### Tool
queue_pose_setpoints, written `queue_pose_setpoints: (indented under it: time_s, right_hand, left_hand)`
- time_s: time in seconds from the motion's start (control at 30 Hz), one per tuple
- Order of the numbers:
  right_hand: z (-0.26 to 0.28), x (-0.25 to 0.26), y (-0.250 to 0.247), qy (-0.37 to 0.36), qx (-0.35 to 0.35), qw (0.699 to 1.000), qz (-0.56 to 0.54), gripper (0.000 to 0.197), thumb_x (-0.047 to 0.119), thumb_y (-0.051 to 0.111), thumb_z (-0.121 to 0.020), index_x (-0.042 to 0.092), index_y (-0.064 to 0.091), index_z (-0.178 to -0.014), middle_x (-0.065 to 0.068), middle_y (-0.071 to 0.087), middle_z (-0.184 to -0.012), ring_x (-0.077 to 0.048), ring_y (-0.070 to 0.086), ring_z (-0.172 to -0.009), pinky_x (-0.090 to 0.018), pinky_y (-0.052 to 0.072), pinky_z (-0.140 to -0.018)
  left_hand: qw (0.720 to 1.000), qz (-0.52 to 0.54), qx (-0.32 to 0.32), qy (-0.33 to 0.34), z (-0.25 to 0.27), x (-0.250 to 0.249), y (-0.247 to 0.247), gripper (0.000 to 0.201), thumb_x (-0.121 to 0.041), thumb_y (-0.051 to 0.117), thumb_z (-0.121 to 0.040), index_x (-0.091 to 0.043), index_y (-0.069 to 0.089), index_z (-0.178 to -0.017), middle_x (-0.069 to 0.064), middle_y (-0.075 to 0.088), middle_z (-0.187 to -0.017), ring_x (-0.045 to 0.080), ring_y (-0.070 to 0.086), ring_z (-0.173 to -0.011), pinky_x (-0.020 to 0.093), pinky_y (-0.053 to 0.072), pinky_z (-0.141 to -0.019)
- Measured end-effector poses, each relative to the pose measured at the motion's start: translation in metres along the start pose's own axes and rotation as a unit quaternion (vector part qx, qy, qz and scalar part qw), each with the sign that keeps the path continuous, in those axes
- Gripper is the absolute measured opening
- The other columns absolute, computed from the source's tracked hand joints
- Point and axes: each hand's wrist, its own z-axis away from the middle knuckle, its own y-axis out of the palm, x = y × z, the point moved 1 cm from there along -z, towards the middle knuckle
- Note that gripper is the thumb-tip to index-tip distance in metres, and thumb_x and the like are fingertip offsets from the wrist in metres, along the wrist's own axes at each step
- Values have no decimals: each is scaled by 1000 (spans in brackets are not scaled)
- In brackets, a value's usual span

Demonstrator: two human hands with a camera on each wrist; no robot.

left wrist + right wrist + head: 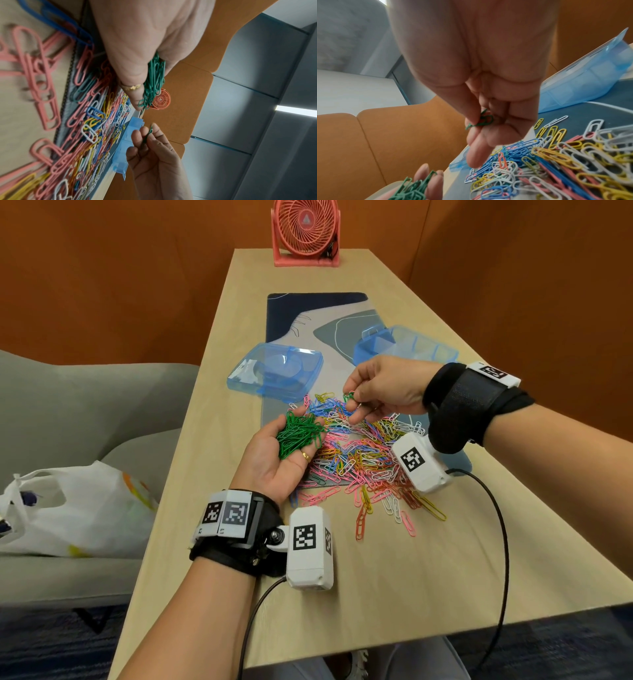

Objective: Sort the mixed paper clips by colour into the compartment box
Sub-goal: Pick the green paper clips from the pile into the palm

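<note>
Two hands busy: left hand [274, 460] cups a green clip bunch [298, 433], right hand [380, 390] pinches a few green clips [348, 396]. Mixed pile [363, 460] mid-worktop is still large; compartment box [411, 345] near right edge looks unfilled. Early stage.
</note>
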Motion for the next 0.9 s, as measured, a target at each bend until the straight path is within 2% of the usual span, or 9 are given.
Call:
queue_pose_setpoints:
  time_s: [0.13,0.23,0.4,0.47,0.53,0.63,0.77,0.83,0.9]
  right_hand:
    - [-2,-1,-3,11,-14,1000,25,34,-8,31,-94,12,59,-92,-5,56,-72,-14,56,-58,-24,41,-51]
    - [-5,-3,-2,20,-22,999,30,32,-6,32,-93,10,60,-89,-5,51,-68,-15,49,-54,-25,37,-51]
    - [-3,-8,1,-25,-12,994,102,16,2,54,-93,14,64,-86,0,63,-68,-10,58,-61,-19,44,-54]
    - [-3,-8,3,-38,-17,989,140,15,2,63,-87,16,65,-81,1,66,-69,-8,60,-61,-16,45,-52]
    - [-4,-9,4,-36,-18,993,114,15,-2,66,-84,12,65,-77,-4,66,-70,-11,62,-61,-18,53,-55]
    - [-5,-8,5,-32,-24,997,72,15,-4,65,-85,10,64,-77,-7,66,-70,-14,64,-62,-22,57,-59]
    - [-3,-4,3,-23,-14,996,89,12,3,58,-91,12,65,-86,-2,69,-78,-10,63,-64,-12,40,-42]
    - [-4,-5,2,-12,-5,998,60,14,1,52,-95,8,64,-93,-4,70,-80,-6,62,-57,-11,38,-39]
    - [-5,-6,1,-6,0,999,43,17,-2,48,-96,6,63,-96,-4,70,-79,-4,62,-55,-12,41,-43]
  left_hand:
    - [1000,1,5,-5,1,3,1,32,-16,33,-101,-1,58,-88,18,57,-96,29,59,-85,38,47,-85]
    - [1000,-2,13,-12,2,4,2,32,-16,33,-101,-1,58,-88,17,58,-92,29,59,-86,37,48,-84]
    - [1000,15,13,-8,1,2,0,32,-16,33,-101,0,58,-89,18,60,-91,30,58,-87,40,50,-87]
    - [1000,12,11,-6,1,0,-1,31,-16,34,-100,-1,58,-90,19,58,-97,30,60,-86,38,52,-82]
    - [1000,8,9,-2,1,-1,-2,30,-15,34,-100,-1,58,-89,18,59,-94,29,61,-83,36,55,-75]
    - [1000,21,11,-1,1,-4,-2,30,-16,34,-100,-2,58,-89,16,58,-92,29,61,-82,35,55,-75]
    - [1000,24,5,3,1,-5,-3,31,-16,33,-101,-1,58,-89,17,58,-92,29,60,-83,37,56,-72]
    - [1000,21,3,4,0,-5,-3,31,-17,33,-101,-2,58,-89,18,59,-92,28,60,-84,36,56,-73]
    - [1000,17,3,3,0,-5,-3,32,-18,32,-101,-2,58,-89,18,59,-92,28,61,-83,35,54,-76]
